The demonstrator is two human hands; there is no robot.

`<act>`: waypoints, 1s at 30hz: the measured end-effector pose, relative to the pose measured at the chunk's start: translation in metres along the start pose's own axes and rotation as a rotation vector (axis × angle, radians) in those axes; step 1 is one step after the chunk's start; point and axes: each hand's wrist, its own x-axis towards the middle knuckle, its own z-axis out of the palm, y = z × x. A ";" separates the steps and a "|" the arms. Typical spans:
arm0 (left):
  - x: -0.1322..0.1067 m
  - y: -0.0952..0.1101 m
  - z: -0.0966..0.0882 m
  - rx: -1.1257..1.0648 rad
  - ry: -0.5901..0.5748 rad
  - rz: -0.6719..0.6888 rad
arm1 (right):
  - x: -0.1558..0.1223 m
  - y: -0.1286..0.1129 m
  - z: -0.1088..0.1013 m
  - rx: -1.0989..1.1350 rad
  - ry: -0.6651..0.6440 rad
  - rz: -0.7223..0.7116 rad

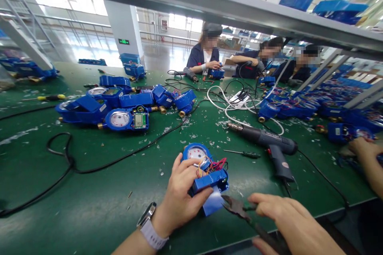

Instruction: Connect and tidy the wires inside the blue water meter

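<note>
My left hand, with a watch on its wrist, is closed around a blue water meter on the bench. Red, yellow and black wires stick out between the round dial and the box part of the meter. A flat blue piece hangs at the near side of that box, below my left thumb. In my right hand is a pair of cutting pliers, slightly blurred. The tips of the pliers are at the edge of the flat blue piece; whether they grip it I cannot tell.
A heat gun and a small screwdriver lie beyond my right hand. Several blue meters are piled at the left. Black cable crosses the green bench. A co-worker's hand works at the right; a shelf spans overhead.
</note>
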 end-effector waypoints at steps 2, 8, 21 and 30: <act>0.000 0.000 0.000 0.006 0.003 0.001 | 0.017 -0.001 -0.007 -0.144 -0.003 -0.081; 0.001 0.004 -0.002 0.019 0.001 -0.009 | 0.039 -0.001 -0.017 -0.402 -0.057 -0.248; 0.005 0.008 -0.006 0.026 0.051 0.016 | 0.056 -0.009 -0.026 -0.576 -0.112 -0.364; 0.004 0.010 -0.005 0.036 0.091 0.048 | 0.065 -0.010 -0.024 -0.542 -0.157 -0.389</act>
